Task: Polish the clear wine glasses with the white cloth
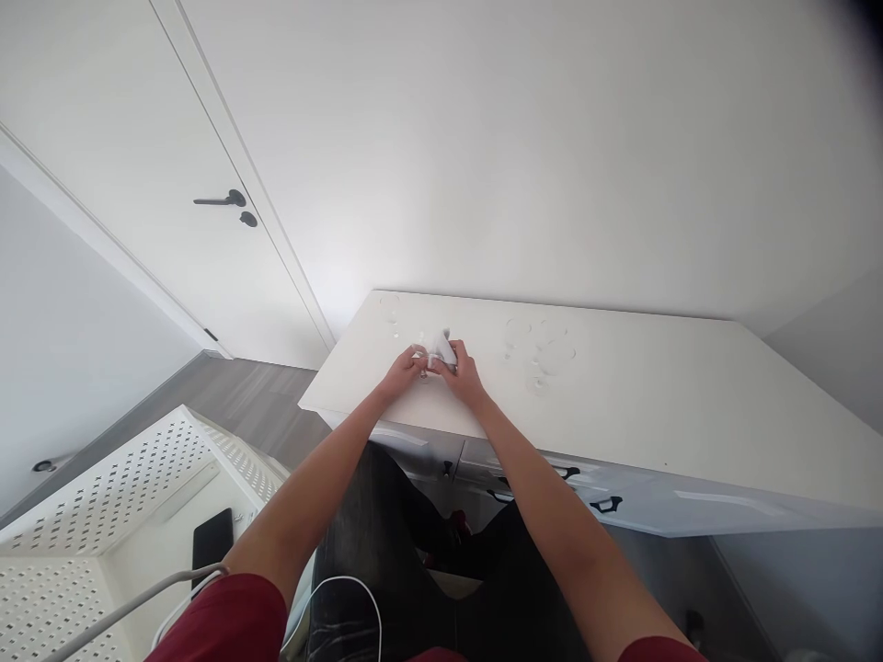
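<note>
Both hands meet over the white cabinet top [635,386], close to its left end. In my right hand [464,370] is a small white object [443,348] with a pale upright flap; its exact kind is too small to tell. My left hand [406,370] is closed at the fingertips around a small clear piece [418,350], right beside the white object. Whether the two pieces touch, I cannot tell. Faint clear round pieces [556,349] lie to the right of my hands. Another clear round outline [390,302] shows beyond my left hand.
A white wall rises behind the cabinet, with a door and its black handle [231,199] at left. Drawers with black pulls [607,504] face me. At lower left stands a white perforated bin [124,478] holding a dark flat object [212,542]. A white cable [359,581] crosses my lap.
</note>
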Available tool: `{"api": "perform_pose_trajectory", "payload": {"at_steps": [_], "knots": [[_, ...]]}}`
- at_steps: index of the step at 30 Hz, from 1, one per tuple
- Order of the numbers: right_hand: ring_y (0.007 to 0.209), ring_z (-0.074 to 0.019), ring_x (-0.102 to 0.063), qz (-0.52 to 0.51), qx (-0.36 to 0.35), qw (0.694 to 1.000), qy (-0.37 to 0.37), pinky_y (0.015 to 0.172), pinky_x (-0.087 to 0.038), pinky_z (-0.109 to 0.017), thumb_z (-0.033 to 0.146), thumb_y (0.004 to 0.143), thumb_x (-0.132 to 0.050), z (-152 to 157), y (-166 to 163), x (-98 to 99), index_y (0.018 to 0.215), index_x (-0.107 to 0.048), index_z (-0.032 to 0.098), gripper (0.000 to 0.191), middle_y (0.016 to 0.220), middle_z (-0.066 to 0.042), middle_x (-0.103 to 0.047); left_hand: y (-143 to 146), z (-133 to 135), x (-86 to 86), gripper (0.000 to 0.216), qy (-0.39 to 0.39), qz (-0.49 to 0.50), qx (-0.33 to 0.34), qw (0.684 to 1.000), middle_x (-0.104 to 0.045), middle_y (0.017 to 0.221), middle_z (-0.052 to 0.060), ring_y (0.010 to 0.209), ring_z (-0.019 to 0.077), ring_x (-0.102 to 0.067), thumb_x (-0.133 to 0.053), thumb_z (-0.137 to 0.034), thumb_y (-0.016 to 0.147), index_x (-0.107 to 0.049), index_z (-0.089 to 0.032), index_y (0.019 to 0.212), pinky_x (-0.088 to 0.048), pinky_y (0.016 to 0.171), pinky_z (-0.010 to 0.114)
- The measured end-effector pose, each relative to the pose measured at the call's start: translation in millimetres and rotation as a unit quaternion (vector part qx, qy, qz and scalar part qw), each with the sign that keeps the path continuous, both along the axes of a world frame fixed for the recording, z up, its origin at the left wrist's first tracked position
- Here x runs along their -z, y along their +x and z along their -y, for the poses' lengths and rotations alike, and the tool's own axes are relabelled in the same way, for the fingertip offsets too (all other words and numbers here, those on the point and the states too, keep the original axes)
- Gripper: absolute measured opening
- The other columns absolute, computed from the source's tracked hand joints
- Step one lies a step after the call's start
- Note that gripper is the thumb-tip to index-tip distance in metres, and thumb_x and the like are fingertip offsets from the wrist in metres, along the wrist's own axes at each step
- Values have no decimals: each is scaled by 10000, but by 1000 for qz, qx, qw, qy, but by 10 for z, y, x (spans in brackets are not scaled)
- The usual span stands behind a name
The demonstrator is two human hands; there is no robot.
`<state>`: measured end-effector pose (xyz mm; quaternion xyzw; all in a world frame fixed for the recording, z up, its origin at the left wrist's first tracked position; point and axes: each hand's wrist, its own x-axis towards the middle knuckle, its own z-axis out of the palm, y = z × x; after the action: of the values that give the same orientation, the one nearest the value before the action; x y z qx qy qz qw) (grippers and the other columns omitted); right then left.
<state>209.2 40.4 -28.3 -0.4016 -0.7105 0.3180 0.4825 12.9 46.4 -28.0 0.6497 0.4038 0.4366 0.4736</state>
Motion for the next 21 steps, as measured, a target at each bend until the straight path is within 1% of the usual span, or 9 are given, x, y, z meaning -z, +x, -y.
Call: {"api": "perform_pose_trajectory", "payload": {"at_steps": [1,3,6,8,9,12,15,19,21], "knots": [[717,-201,-608,-3,4,1000,-7,639,-526,-327,511,962,-588,-9,8,-6,1184,-581,235,354,871,-21,-653,-7,-6,0,403,4,-2,-8,1000,-720,803,16,755,175,-668,-645,-583,922,-638,-214,1085,-513,766,314],[745,-207,-589,1,1,1000,10,674,-524,-340,516,956,-595,-21,24,-23,1044,-623,239,292,832,-17,-619,-20,-19,-1,363,17,-3,-29,999,-724,878,32,814,181,-668,-696,-548,890,-676,-209,1019,-515,788,310],[937,-248,-594,10,-38,997,61,847,-539,-411,454,1001,-524,-32,33,-50,1019,-680,254,254,958,-58,-644,-24,-21,-13,349,30,1,-56,998,-733,970,55,875,196,-671,-697,-521,886,-717,-201,1022,-525,809,318],[1037,-260,-576,15,-54,996,70,926,-526,-443,391,1033,-441,-44,23,-54,992,-705,257,298,1040,-81,-648,-12,-4,-29,358,29,-1,-52,998,-749,944,63,863,207,-682,-677,-514,899,-746,-191,1038,-535,820,337],[1054,-262,-572,16,-50,996,67,937,-521,-448,371,1028,-441,-53,14,-49,982,-704,253,292,1063,-88,-645,-4,8,-38,363,28,-3,-47,999,-759,932,68,867,218,-691,-673,-509,900,-761,-185,1038,-539,834,350],[997,-258,-589,16,-19,998,54,882,-524,-435,355,963,-547,-78,-15,-16,1088,-644,235,199,1071,-94,-648,19,44,-60,348,27,-17,-29,999,-791,946,82,935,260,-715,-694,-481,879,-802,-180,1016,-543,897,390],[871,-228,-603,20,-13,999,29,763,-517,-374,367,929,-589,-75,-24,3,1210,-557,230,314,1024,-69,-671,30,63,-73,306,31,-34,-21,999,-805,947,75,939,269,-722,-685,-442,880,-827,-184,964,-539,906,395],[696,-181,-569,30,-26,999,-4,616,-463,-295,388,902,-607,-45,-9,-15,1236,-513,244,376,884,-9,-660,44,83,-104,300,31,-51,-8,998,-798,819,46,813,240,-716,-636,-403,901,-835,-185,846,-543,819,359],[649,-172,-554,31,-26,999,-6,583,-445,-282,368,900,-592,-41,-4,-23,1253,-495,248,386,846,7,-646,54,104,-134,290,29,-57,6,998,-795,806,35,815,240,-714,-635,-391,892,-832,-188,828,-542,815,354]]}}
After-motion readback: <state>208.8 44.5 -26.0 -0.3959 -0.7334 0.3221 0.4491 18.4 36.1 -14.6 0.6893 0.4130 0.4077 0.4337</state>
